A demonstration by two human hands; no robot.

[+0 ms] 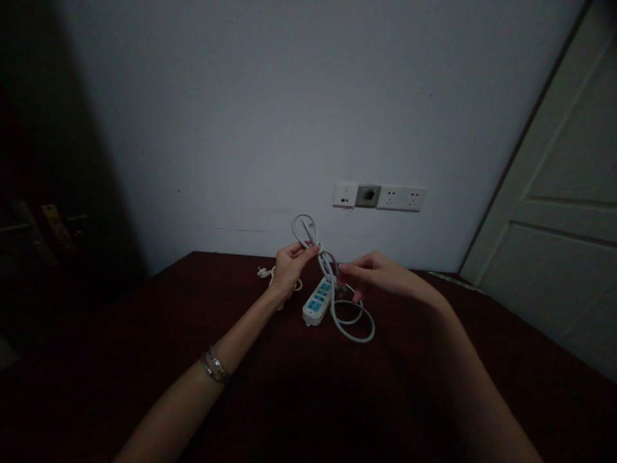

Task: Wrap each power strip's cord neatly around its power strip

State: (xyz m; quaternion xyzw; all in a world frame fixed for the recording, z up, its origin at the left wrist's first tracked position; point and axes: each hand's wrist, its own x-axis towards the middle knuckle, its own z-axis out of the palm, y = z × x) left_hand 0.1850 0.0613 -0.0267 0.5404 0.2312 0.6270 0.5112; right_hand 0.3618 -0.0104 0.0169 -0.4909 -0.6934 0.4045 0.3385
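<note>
A white power strip (pixel 318 302) with blue socket faces lies on the dark red table. Above it, a pale grey cord (pixel 354 339) is held up in loops that cross one another, and one loop rests on the table to the right of the strip. My left hand (pixel 290 267) pinches the crossing of the loops between thumb and fingers. On the other side, my right hand (pixel 376 273) has its fingertips closed at the cord's right strands; the exact grip is dim. A white plug (pixel 263 272) lies just left of my left hand, its cord partly hidden behind that hand.
The dark red table (pixel 231 386) meets a pale wall (pixel 241 128) at its far edge. Wall sockets (pixel 400 198) and a grey outlet plate (pixel 367 195) sit above the table. A white panelled door (pixel 559 212) stands at the right; the left side is dark.
</note>
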